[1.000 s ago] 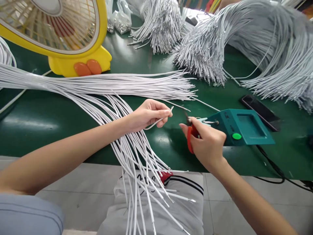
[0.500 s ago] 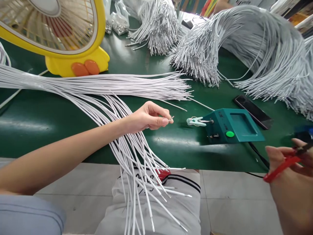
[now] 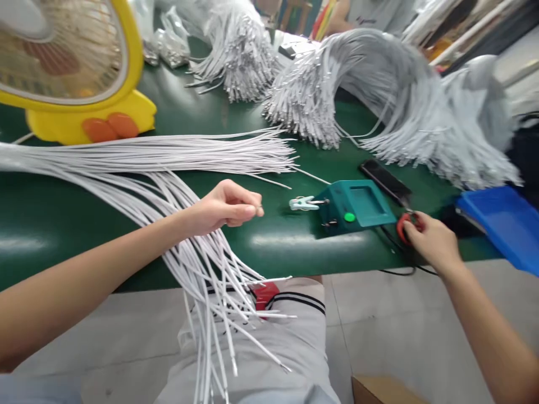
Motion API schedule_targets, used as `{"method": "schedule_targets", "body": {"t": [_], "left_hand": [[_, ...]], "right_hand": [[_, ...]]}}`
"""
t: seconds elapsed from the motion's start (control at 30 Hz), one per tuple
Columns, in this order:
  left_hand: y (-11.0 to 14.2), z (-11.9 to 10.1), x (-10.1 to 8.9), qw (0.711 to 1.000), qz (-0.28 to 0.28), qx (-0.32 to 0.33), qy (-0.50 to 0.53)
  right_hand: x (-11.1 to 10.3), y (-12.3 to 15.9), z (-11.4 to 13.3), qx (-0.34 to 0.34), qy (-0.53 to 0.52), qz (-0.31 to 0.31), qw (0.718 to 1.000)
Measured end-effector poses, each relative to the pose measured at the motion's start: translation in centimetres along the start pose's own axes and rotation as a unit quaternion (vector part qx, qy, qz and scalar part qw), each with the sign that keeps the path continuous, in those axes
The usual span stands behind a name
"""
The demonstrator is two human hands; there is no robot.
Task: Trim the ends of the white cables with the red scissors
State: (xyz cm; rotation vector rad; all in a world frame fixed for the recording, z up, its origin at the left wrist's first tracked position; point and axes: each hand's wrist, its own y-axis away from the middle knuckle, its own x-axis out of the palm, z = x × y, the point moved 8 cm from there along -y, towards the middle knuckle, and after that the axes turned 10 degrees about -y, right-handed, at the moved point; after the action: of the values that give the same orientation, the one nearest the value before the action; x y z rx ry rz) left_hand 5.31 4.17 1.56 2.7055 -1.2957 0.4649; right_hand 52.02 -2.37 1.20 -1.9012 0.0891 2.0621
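My left hand (image 3: 236, 207) is closed in a pinch over the table, and a tiny metallic wire end (image 3: 261, 207) shows at the fingertips; the hand hides most of that wire. Loose white wires (image 3: 202, 252) pass beneath my left wrist and hang over the table edge onto my lap. To the right, my right hand (image 3: 433, 238) grips red-handled scissors (image 3: 405, 229), held low at the table with the blades towards the phone. Between the hands stands a green box-shaped device (image 3: 353, 205) with a green button. A pale clip (image 3: 304, 203) sticks out from its left side.
A yellow fan (image 3: 90, 120) stands at the back left. A straight bundle of white wires (image 3: 189, 152) lies across the table (image 3: 269, 255). Large wire bundles (image 3: 379, 73) curve at the back. A phone (image 3: 385, 178) lies behind the device, and a blue tray (image 3: 501, 219) is at right.
My right hand has moved with the scissors from the near right to the table beside the phone. My left hand keeps its pinch. The view has shifted right, bringing the blue tray into sight.
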Motion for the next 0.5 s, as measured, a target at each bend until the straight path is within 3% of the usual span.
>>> {"method": "schedule_targets", "body": {"t": [0.13,0.27,0.33,0.43,0.5], "left_hand": [[0.6,0.7,0.9,0.999,0.017,-0.026,-0.045],[0.8,0.9,2.1,0.99,0.06,-0.025,-0.123],[0.8,0.3,2.5,0.984,0.062,0.003,-0.165],[0.6,-0.6,2.9,0.978,0.066,0.032,-0.195],[0.5,-0.9,3.0,0.98,0.069,0.038,-0.185]], "right_hand": [[-0.9,-0.8,0.3,0.031,-0.001,0.014,0.999],[-4.2,-0.2,1.9,0.042,-0.035,-0.091,0.994],[-5.8,0.8,4.6,0.018,-0.076,-0.16,0.984],[-6.8,1.9,11.3,-0.075,-0.188,-0.214,0.956],[-7.9,2.7,16.7,-0.176,-0.308,-0.265,0.897]]}}
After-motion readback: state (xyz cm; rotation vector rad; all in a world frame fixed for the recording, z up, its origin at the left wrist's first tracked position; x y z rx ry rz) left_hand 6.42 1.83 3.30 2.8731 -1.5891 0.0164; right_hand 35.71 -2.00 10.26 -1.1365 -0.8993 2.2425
